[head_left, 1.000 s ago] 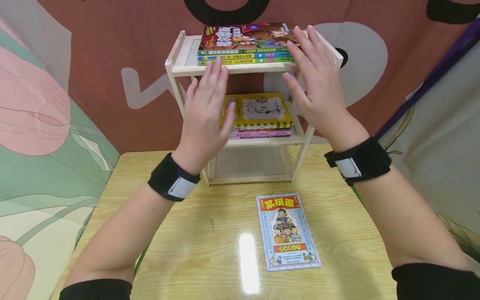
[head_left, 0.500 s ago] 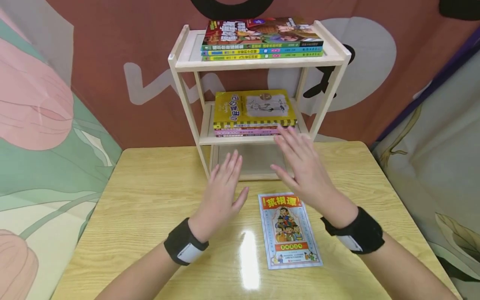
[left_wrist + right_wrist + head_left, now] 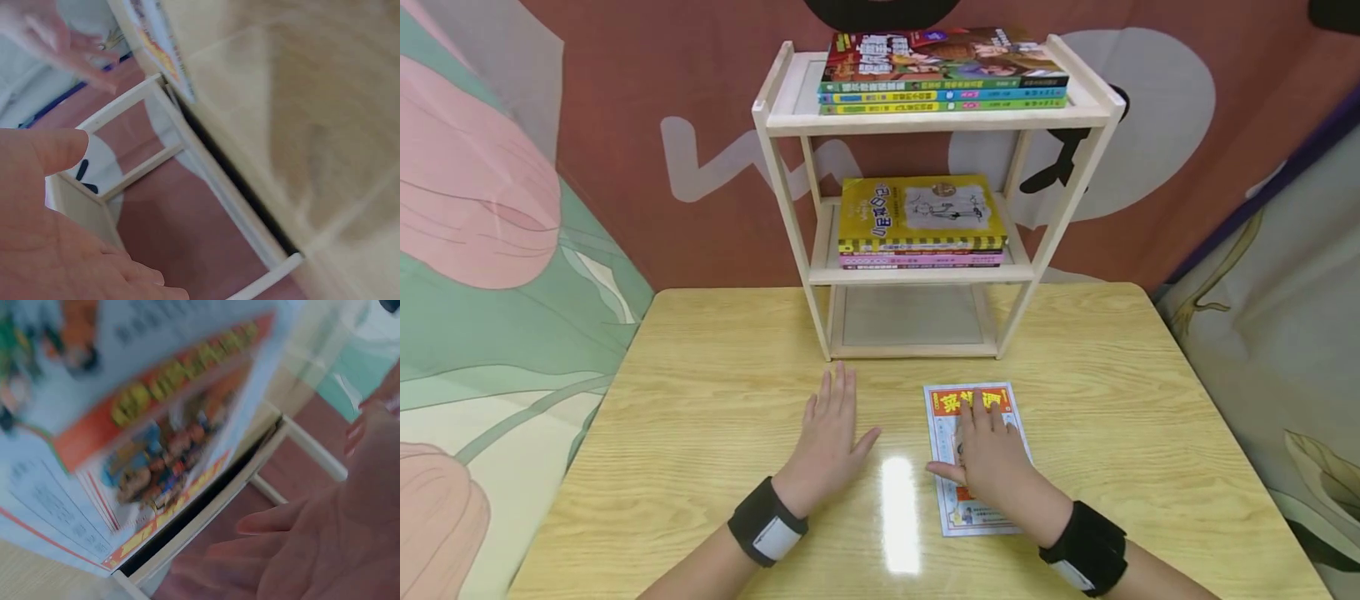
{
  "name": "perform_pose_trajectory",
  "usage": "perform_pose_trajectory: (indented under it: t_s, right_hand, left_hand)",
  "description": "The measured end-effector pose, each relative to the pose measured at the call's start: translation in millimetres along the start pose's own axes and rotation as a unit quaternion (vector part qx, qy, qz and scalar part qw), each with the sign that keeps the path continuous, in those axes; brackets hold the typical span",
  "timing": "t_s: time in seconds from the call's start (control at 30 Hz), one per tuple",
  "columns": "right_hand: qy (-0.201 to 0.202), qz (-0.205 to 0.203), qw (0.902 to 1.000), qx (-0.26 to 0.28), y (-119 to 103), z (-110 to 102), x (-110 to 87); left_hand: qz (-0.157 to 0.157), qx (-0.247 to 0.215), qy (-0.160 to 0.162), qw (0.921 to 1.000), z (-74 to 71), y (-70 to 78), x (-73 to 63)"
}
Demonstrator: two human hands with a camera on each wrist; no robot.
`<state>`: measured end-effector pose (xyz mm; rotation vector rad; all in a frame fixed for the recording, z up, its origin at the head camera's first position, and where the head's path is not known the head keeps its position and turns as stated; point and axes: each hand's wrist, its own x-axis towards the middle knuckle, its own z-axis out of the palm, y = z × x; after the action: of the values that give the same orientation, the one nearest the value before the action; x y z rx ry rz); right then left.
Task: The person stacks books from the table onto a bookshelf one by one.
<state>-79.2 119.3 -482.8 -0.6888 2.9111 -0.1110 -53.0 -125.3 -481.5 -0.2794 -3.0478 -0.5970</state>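
A thin light-blue comic book [image 3: 946,508] with a red title band lies flat on the wooden table, cover up. Above its cover is my right hand [image 3: 996,462], fingers spread and fairly straight, hiding much of the picture. In the right wrist view the book's cover [image 3: 181,375] shows large beside the right palm [image 3: 312,556]. My left hand [image 3: 826,450] is over the table left of the book, fingers extended and thumb out, holding nothing. The left wrist view shows its palm [image 3: 75,250] facing the shelf.
A pale wooden three-tier shelf [image 3: 921,275] stands at the table's back. Its top tier bears a stack of comic books [image 3: 943,71], its middle tier a stack topped by a yellow book [image 3: 921,208]. Printed cloth [image 3: 715,233] hangs behind the table [image 3: 700,400].
Both hands have come down from beside the shelf's upper tier toward the table. The right hand now covers part of the comic book. The shelf shows wholly uncovered, and the book has stayed put.
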Motion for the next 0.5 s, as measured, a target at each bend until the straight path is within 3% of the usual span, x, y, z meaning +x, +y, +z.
perform_pose_trajectory:
  t_s: [0.1,0.2,0.33,0.5]
  right_hand:
    - [-0.037,0.032,0.9975,-0.05,-5.5,8.0,-6.8]
    - [-0.077,0.055,0.9932,-0.067,-10.1,14.0,-13.7]
    - [-0.104,0.071,0.99,-0.062,-14.4,22.1,-17.1]
    - [-0.107,0.064,0.9901,-0.064,-15.6,26.0,-16.5]
  left_hand:
    - [-0.009,-0.012,-0.008,0.9999,3.9,-3.9,-2.2]
    - [-0.014,-0.012,-0.012,0.9998,6.3,-6.1,-3.4]
    - [-0.016,-0.013,-0.016,0.9997,8.8,-8.0,-4.5]
    - [-0.011,-0.008,-0.018,0.9997,10.9,-8.3,-4.7]
